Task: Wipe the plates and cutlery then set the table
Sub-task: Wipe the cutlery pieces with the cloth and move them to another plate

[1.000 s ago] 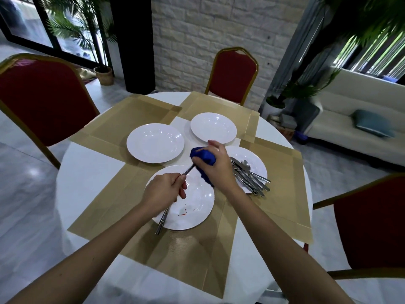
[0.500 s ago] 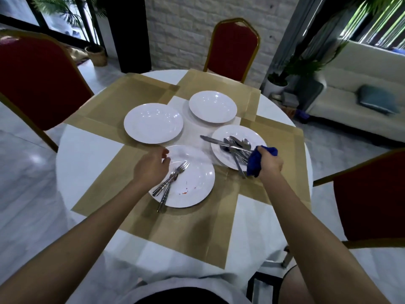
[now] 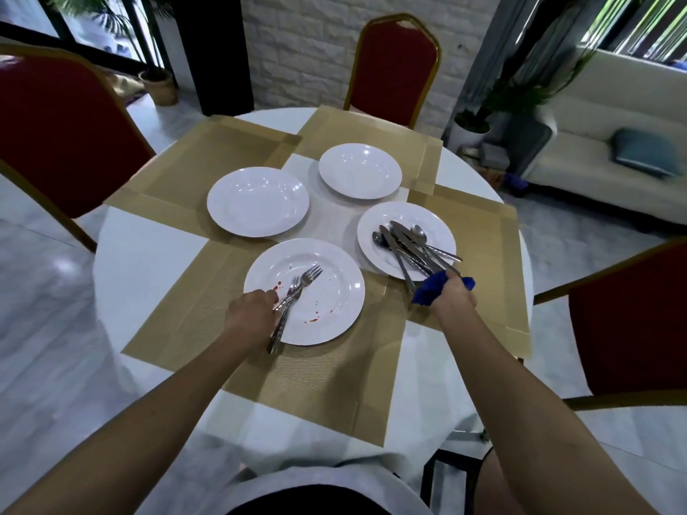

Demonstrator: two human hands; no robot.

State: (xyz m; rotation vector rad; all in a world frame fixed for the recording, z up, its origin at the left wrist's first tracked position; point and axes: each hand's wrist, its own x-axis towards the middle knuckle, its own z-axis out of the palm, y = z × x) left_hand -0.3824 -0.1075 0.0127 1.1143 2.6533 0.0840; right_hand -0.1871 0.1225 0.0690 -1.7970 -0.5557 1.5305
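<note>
- The fingers of the left hand (image 3: 252,314) are curled together and pinch the forks (image 3: 299,286) partway along their handles. The tines lie out over the near plate (image 3: 334,262), and the handle ends stick out past its rim towards the person.
- The fingers of the right hand (image 3: 453,297) are bunched tightly round the blue cloth (image 3: 427,293), right at the handle ends of the knives and spoons (image 3: 405,247) piled on the right-hand plate (image 3: 427,217). I cannot tell whether they also pinch a handle through the cloth.
- The step looks like fetching the next piece to wipe. Take one handle only, and lift it along its length so the crossed pieces do not drag out with it.
- Keep the forks low and settled, clear of the red spots on the near plate, or they will need wiping again.
- That plate is not yet clean. The two further plates (image 3: 257,201) (image 3: 360,171) look spotless.
- All four plates sit near the middle of the table (image 3: 148,254), overlapping the inner corners of the gold placemats (image 3: 316,377), so the setting is yet to come.
</note>
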